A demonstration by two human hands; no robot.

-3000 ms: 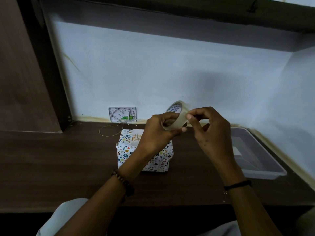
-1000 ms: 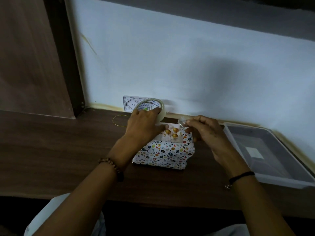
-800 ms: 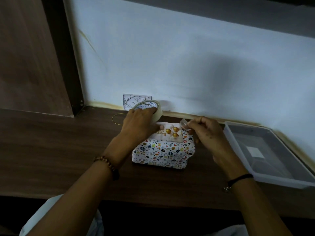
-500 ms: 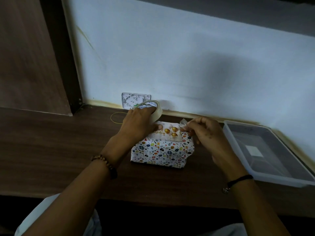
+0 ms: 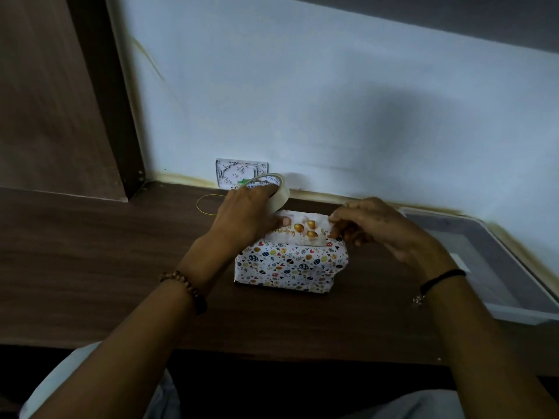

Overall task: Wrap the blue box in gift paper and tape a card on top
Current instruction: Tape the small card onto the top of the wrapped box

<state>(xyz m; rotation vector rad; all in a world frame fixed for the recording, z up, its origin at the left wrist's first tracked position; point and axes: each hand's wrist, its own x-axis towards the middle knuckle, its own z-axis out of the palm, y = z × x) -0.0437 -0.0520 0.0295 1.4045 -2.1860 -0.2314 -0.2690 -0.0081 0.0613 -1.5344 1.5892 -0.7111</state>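
The box, wrapped in white paper with small coloured shapes, stands on the dark wooden desk. A pale card with gold balloons lies on its top. My left hand grips a roll of clear tape above the box's left side, thumb resting on the card. My right hand is at the card's right edge, fingertips pinching the pulled-out tape end there; the tape itself is hard to make out.
A clear plastic tray sits at the right of the desk. A yellow rubber band lies behind the box on the left. A small white patterned plate is on the wall. The wall runs close behind the box.
Three seconds ago both hands held the tape roll in the air, picking at its end. Since then they came down to the box top, and my right hand lowered the tape end onto the card's right edge.
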